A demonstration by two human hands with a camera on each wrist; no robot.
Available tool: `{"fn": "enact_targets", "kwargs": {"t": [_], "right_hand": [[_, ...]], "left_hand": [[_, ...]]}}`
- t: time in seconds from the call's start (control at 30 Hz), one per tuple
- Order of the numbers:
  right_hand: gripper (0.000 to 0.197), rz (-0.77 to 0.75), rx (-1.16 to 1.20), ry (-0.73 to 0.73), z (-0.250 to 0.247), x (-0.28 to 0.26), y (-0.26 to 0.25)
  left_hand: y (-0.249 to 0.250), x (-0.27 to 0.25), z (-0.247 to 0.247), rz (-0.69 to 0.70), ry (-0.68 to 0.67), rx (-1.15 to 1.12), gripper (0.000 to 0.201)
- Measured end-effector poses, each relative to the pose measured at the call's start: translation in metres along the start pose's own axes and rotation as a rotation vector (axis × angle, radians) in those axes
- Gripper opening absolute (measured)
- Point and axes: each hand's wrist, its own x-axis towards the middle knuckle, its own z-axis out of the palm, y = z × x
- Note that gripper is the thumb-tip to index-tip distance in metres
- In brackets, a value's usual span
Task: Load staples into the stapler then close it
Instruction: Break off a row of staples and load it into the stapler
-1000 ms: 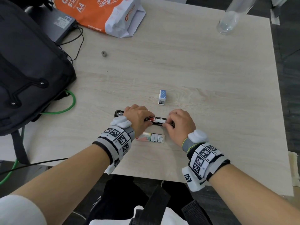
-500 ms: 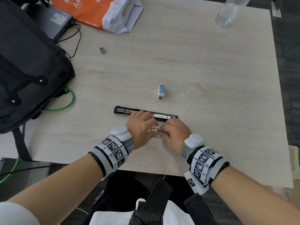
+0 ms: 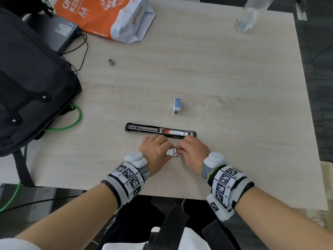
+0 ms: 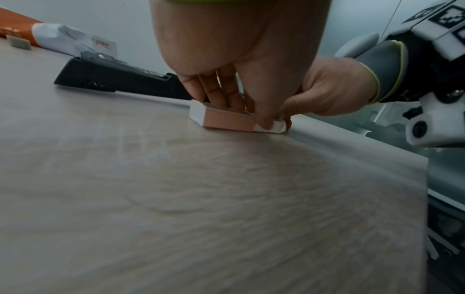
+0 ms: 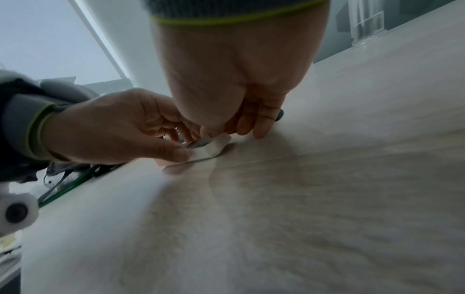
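Observation:
The black stapler (image 3: 160, 131) lies opened out flat on the table, its metal staple channel facing up, and nobody touches it. Just in front of it sits a small pink-and-white staple box (image 3: 172, 152). My left hand (image 3: 167, 148) holds the box down, fingers curled over its top (image 4: 221, 95) and thumb against its side. My right hand (image 3: 180, 150) pinches the white flap (image 5: 214, 147) at the box's right end. What is inside the box is hidden by the fingers. In the left wrist view the stapler (image 4: 113, 79) lies behind the box (image 4: 226, 120).
A small blue-dotted box (image 3: 177, 106) stands beyond the stapler. A black backpack (image 3: 30, 83) with a green cable covers the table's left side. An orange paper pack (image 3: 108, 15) lies at the back, a clear bottle (image 3: 246, 20) at the back right, a small grey cylinder (image 3: 111, 62) nearby.
Both hands have left the stapler and come back toward the table's near edge onto the staple box. The stapler stays open where it lay.

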Motion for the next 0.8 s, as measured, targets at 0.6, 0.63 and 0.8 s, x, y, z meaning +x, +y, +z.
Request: {"fn": "enact_targets", "kwargs": {"t": [0.6, 0.63, 0.8], "right_hand": [[0.017, 0.092, 0.318, 0.246, -0.041, 0.005, -0.013], [0.013, 0.073, 0.281, 0.254, -0.041, 0.005, -0.014], [0.008, 0.095, 0.130, 0.341, -0.037, 0.011, 0.004]], "left_hand": [[0.017, 0.041, -0.031, -0.417, 0.066, -0.791, 0.007], [0.018, 0.042, -0.031, -0.431, 0.049, -0.808, 0.006], [0.013, 0.044, -0.030, -0.399, 0.176, -0.641, 0.014]]}}
